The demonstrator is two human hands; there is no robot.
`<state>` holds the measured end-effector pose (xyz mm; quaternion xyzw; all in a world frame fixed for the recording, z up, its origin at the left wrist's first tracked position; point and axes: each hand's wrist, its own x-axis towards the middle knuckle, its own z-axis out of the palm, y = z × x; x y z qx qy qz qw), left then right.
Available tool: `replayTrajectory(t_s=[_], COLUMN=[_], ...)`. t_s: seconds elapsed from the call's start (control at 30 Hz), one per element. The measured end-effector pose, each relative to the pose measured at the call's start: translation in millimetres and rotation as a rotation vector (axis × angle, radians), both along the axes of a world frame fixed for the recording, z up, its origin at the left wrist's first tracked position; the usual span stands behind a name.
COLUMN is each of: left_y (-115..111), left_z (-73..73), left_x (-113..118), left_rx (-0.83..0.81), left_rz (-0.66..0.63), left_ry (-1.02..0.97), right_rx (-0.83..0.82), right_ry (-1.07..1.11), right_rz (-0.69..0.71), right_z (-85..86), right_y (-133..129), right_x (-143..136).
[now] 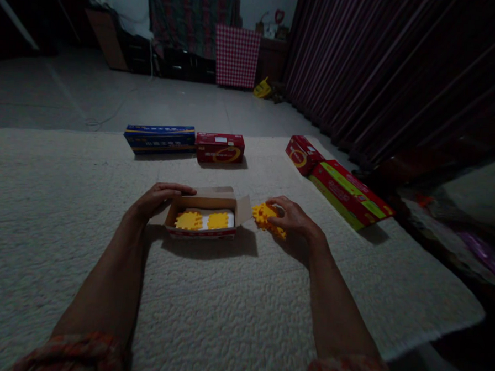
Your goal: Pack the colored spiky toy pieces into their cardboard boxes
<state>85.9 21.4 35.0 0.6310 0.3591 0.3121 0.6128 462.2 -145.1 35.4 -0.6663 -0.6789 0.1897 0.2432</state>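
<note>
An open cardboard box (199, 235) with red on its front sits before me, its flaps turned out. Inside it, yellow toothed interlocking pieces (190, 220) lie on something white. My left hand (158, 198) holds the box at its left back corner, fingers stretched along the rear flap. Just right of the box, more yellow toothed pieces (263, 214) lie in a small heap on the bedspread. Over that heap my right hand (291, 214) has its thumb and fingers curled round a yellow piece; the fingers partly hide it.
A quilted pale bedspread (233, 306) lies under everything. Behind the open box stand a blue box (162, 140) and a red box (219, 149). To the right are another red box (302, 155) and a red-and-green box (350, 193). A dark curtain (354, 58) hangs at the right.
</note>
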Motion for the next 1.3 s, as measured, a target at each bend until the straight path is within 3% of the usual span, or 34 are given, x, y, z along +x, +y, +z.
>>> replayTrajectory(t_s=[0.23, 0.37, 0.53, 0.63, 0.77, 0.93, 1.1, 1.3], left_y=[0.9, -0.9, 2.1, 4.5, 4.2, 3.3, 5.6, 5.3], left_z=[-3.0, -2.4, -6.7, -10.2, -11.2, -11.5, -13.7, -12.6], left_x=[-1.4, -2.8, -4.2, -4.4, -3.9, -3.0, -2.7, -3.2], left_rx=[0.0, -0.022, -0.025, -0.015, -0.041, -0.058, -0.038, -0.057], left_rz=[-0.015, -0.054, -0.078, -0.091, -0.107, -0.122, -0.131, -0.16], left_ry=[-0.029, -0.057, -0.075, -0.1, -0.138, -0.159, -0.161, -0.167], right_rx=[0.155, 0.308, 0.487, 0.483, 0.326, 0.181, 0.159, 0.138], right_ry=[0.012, -0.005, -0.026, -0.06, -0.195, -0.306, -0.329, -0.209], right_rz=[0.004, -0.04, 0.126, 0.281, 0.401, 0.352, 0.317, 0.38], right_z=[13.2, 32.8, 75.0, 88.6, 84.5, 70.8, 73.9, 71.9], right_y=[0.3, -4.6, -13.4, -7.6, 5.9, 14.3, 20.9, 30.6], right_x=[-1.5, -13.0, -60.0, -97.8, -134.2, -141.0, -139.6, -165.3])
